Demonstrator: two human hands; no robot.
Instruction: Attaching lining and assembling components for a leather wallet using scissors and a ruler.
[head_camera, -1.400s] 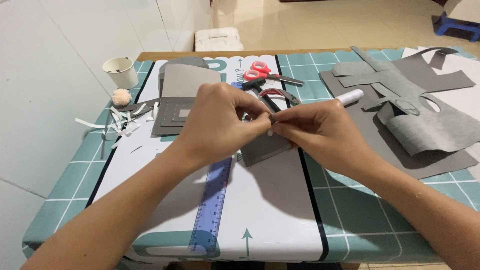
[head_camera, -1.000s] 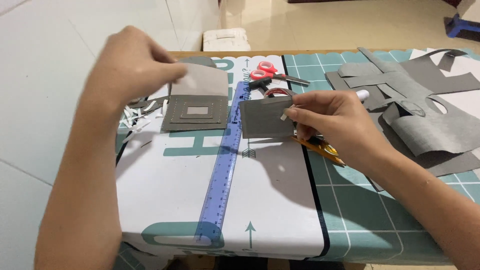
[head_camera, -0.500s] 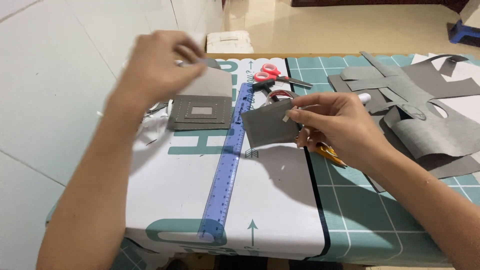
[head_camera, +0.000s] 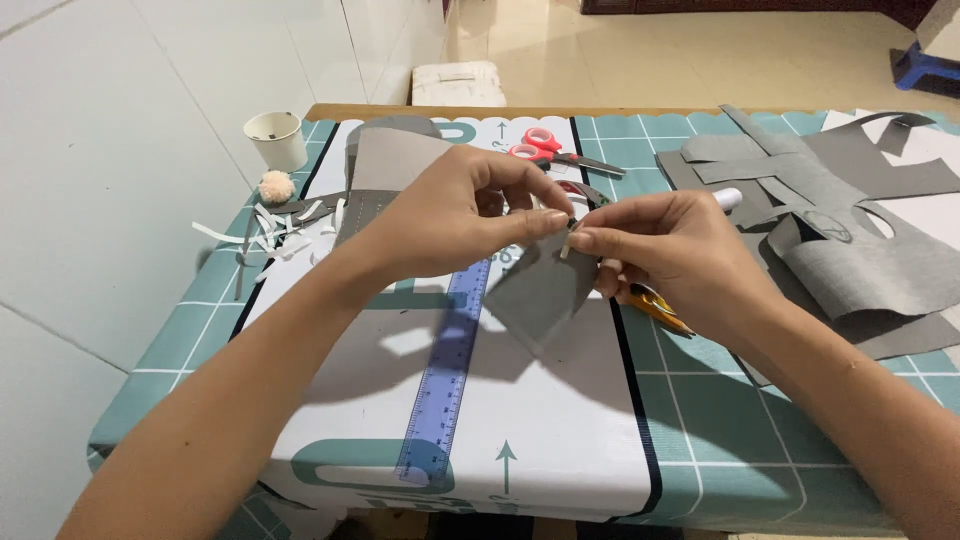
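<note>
two grips meet at one corner of the grey piece

we see both hands raised over the tabletop (head_camera: 700, 400), meeting at the top edge of a small grey piece (head_camera: 535, 295) of leather-like sheet. the left hand (head_camera: 450, 215) comes in from the left with thumb and forefinger pressed together in a pinch at the piece's upper right corner. the right hand (head_camera: 665, 255) comes in from the right, its thumb and forefinger also closed on that same corner, so the two grips touch or nearly touch. whether a small pale thing sits between the fingertips we cannot tell — it is too small.

the piece hangs below the grips, tilted, its long axis running down and to the left, its lower corner above the white mat (head_camera: 560, 430) and just beside the blue ruler (head_camera: 445, 370). so the piece lies under and slightly left of both grips, and neither hand is clearly nearer — they share the corner.

the right hand also keeps a yellow-handled cutter (head_camera: 655, 305) tucked under its lower fingers, pointing down and right, apart from the piece.

beyond the hands lie red scissors (head_camera: 545, 148), a white marker (head_camera: 728, 198), larger grey offcuts (head_camera: 860, 240) to the right, a stacked grey panel (head_camera: 385, 160) to the left, a paper cup (head_camera: 276, 138), and white scraps (head_camera: 270, 225).
</note>
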